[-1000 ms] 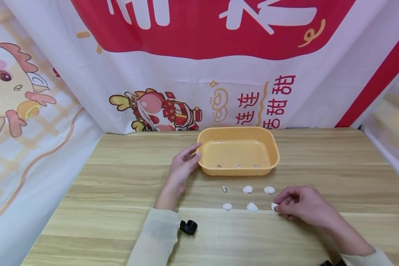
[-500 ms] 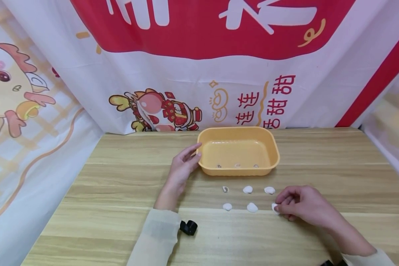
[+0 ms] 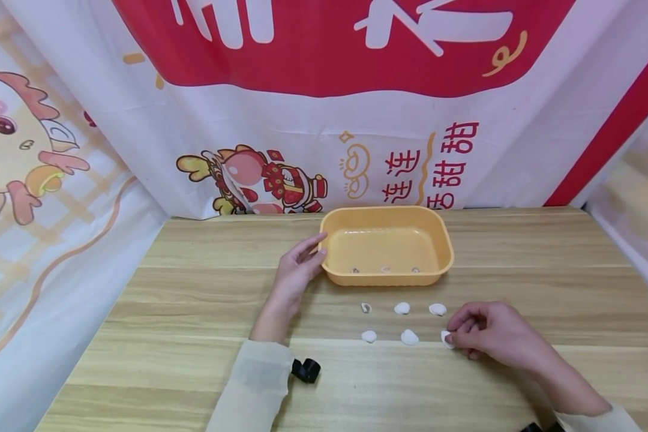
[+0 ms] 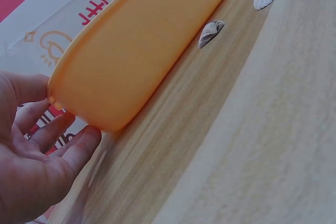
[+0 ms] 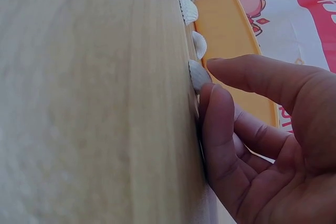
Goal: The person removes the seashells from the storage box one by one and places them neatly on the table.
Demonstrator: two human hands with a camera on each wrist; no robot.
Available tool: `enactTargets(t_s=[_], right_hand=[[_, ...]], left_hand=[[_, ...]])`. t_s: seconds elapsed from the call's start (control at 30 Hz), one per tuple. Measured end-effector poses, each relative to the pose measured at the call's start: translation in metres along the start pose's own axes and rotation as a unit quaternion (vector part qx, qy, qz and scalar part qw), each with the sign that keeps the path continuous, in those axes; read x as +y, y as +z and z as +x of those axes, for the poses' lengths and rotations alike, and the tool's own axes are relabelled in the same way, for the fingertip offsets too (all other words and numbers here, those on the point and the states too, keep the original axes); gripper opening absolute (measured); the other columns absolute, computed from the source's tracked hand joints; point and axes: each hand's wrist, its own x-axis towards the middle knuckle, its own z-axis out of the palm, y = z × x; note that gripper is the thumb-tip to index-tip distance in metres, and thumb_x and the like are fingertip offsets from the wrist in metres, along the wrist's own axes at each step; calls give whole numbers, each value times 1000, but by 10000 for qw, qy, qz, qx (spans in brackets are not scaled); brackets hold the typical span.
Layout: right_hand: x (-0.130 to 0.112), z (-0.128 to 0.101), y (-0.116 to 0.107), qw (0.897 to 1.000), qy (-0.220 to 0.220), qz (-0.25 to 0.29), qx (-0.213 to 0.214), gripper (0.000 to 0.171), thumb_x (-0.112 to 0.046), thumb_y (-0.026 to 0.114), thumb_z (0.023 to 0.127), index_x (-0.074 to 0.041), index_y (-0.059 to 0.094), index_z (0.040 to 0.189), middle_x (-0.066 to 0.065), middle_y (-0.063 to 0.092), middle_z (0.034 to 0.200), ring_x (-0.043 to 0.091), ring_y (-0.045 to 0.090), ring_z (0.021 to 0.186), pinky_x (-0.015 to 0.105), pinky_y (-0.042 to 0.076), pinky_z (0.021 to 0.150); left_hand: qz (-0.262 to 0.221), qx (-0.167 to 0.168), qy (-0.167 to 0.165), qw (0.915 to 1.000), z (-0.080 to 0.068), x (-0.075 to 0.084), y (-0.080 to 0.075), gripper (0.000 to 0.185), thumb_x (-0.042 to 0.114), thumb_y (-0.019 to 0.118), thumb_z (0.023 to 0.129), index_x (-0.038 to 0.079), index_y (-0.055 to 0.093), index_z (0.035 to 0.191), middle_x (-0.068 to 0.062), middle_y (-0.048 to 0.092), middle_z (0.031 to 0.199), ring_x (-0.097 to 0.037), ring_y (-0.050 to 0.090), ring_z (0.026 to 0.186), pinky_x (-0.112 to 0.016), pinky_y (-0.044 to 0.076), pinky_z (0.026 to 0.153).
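I see a light wooden plank table [image 3: 194,288]: it carries an orange rectangular plastic tray [image 3: 386,273] and six small white seashells [image 3: 402,308] in two rows.

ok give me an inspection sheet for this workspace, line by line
surface: wooden table, light grain, in use.
job's things: six white shells in two rows of three before the orange tray; the near right shell is pinched at the right hand's fingertips. Three small marks on the tray floor, too small to tell what they are.
clutter: nothing seen.
hands: left hand open, straight fingers touching the tray's left end; right hand curled on the shell, resting on the table.
cables: nothing seen; a small black device sits at the left wrist.
surroundings: red and white printed cloth with cartoon figures hangs behind and at both sides.
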Motion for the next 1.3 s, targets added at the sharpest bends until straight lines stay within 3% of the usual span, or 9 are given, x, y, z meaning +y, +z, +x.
enactTargets(t_s=[0.23,0.63,0.77,1.0,1.3], right_hand=[[-13,4,-8,9996,215,-155,132,23,-20,83,94,-4,76,109,7,71,90,17,67,76,29,64,62],[-64,27,-24,9987,-282,-380,184,27,-25,83,95,-5,75,111,9,73,93,21,67,79,30,64,65],[-83,43,-21,9974,-419,-521,251,26,-27,83,95,-7,75,109,8,72,91,22,64,80,29,59,63],[-109,80,-7,9958,-687,-593,103,21,-26,84,94,-9,76,105,8,74,91,23,66,76,34,62,63],[-116,124,15,9946,-804,-654,-115,16,-21,86,91,-9,79,99,6,75,87,18,66,72,25,58,62]], left_hand=[[-68,-50,66,9999,1,-2,-2,39,15,69,106,27,70,143,-1,50,166,-24,52,150,-38,53,121],[-109,-93,82,9999,2,-3,-1,38,15,69,105,26,70,142,-1,50,166,-24,53,149,-36,52,121],[-111,-70,75,9999,2,-3,-1,38,16,70,105,26,70,142,-1,50,166,-24,53,149,-36,53,120],[-82,-66,65,9999,1,-2,-1,38,16,70,105,28,70,142,0,49,167,-22,54,149,-36,53,120],[-126,-57,123,9998,2,-4,-1,39,16,72,104,26,71,141,-1,52,164,-23,56,146,-35,54,118]])
